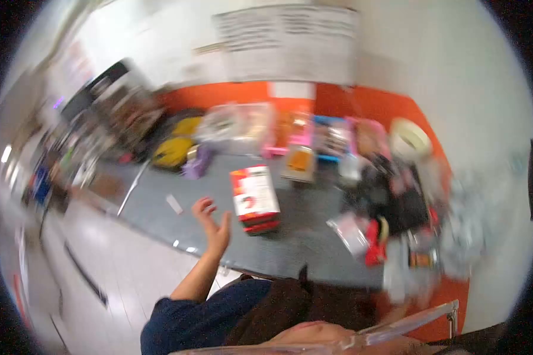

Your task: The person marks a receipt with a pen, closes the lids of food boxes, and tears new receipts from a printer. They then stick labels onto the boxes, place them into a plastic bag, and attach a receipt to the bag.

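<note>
My left hand [213, 226] hovers over the front left of the grey table [302, 254], fingers apart and holding nothing. Just to its right stands a white, red and yellow box [256, 195], the nearest thing to it. A small white strip [175, 204] lies on the tabletop to the hand's left. At the lower right, a skin-coloured blur [398, 310] by a clear plastic bag [405, 281] may be part of my right arm. The fingers of my right hand cannot be made out there. Motion smears the whole view.
Pink and blue trays [331, 155] with small goods line the back, beside yellow-and-black items [175, 151] and a purple object [197, 161]. Dark bags [391, 195] and a red item [375, 242] crowd the right. A tape-like roll [411, 141] sits in the corner.
</note>
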A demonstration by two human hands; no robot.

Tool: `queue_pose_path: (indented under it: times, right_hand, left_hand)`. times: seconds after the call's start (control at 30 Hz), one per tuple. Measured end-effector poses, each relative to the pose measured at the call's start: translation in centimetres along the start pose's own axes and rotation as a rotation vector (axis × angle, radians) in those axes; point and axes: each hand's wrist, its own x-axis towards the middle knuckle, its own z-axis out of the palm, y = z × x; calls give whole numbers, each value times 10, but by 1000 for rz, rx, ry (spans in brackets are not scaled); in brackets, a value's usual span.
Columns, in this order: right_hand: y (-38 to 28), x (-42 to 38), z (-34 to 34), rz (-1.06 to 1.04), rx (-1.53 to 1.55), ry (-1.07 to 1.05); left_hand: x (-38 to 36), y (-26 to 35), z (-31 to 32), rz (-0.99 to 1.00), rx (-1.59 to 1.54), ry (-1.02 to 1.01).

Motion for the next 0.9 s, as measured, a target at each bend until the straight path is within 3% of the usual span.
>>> queue_pose_path:
  times: [0.1,0.2,0.47,0.67,0.9]
  right_hand:
    - [75,35,113,134,-75,-241]
    - [126,35,179,198,-129,-377]
    - [139,36,202,122,-266,-405]
    - [79,30,163,-23,-426,-288]
    - [-91,-46,41,-297,-715,83]
  left_hand:
    - [-3,8,-25,-34,84,102]
    - [-12,5,-55,-68,204,189]
    - [-31,-2,-113,-147,351,288]
    - [-33,-14,-134,-179,323,325]
    - [-18,-21,-154,-151,271,279]
